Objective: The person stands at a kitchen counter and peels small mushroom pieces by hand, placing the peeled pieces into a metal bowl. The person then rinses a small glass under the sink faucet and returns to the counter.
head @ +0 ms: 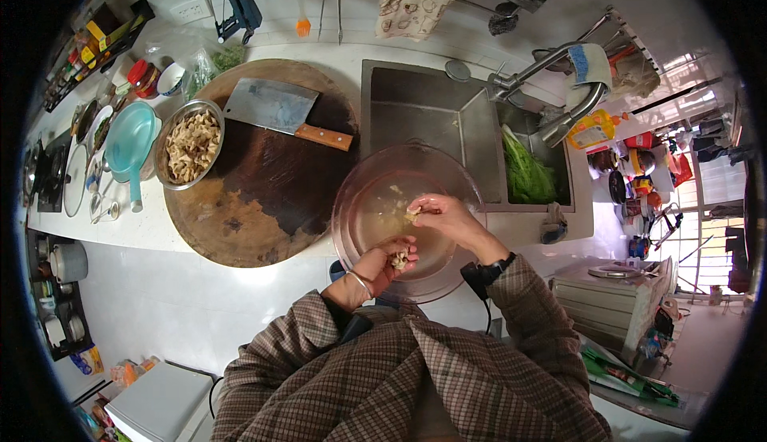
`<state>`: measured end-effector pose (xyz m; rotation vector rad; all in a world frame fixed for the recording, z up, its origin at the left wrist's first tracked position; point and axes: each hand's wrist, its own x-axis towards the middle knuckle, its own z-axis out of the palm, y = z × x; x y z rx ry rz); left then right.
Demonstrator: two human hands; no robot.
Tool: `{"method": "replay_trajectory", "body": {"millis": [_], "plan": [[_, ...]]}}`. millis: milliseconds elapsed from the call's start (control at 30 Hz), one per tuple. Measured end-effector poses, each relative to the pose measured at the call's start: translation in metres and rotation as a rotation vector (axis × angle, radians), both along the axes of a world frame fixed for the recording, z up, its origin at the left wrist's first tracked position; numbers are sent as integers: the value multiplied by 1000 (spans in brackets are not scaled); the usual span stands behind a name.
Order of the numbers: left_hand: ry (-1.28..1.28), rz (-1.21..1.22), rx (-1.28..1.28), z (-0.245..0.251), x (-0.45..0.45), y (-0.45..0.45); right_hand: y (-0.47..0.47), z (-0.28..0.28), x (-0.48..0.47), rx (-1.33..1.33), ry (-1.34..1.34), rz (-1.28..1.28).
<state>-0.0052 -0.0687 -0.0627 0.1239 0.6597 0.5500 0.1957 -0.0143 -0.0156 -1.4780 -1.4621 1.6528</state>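
A clear pinkish basin [353, 202] holds cloudy water with a few pale pieces in it, and both hands are over it. My left hand [380, 265] is cupped round several pale brown pieces [400, 258], which look like mushroom. My right hand [446, 217] pinches a similar small piece [412, 214] between thumb and fingers, above the water. Left of the basin, a cleaver [272, 104] with a wooden handle lies on a round wooden chopping board [257, 226]. A metal bowl [220, 160] filled with pale brown pieces stands on the board's left edge.
Behind the basin is a steel double sink [431, 106], its right bowl holding green leafy vegetables [527, 169]. A faucet [539, 70] with a cloth over it reaches across the right side. A turquoise handled strainer or bowl [130, 136] stands at left, near jars and a glass lid [75, 181].
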Motion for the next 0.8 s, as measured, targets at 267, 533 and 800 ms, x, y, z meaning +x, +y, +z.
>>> {"method": "replay_trajectory", "body": {"millis": [267,533,800], "plan": [[-104,103,-83,3,14,7,-38,52,-10,-72,-13,72],[-56,-37,-59,-12,8,-3,-4,27,-11,293,-497,168],[-51,-127,26,0,-11,-13,45,-75,-67,384,-746,373]]}}
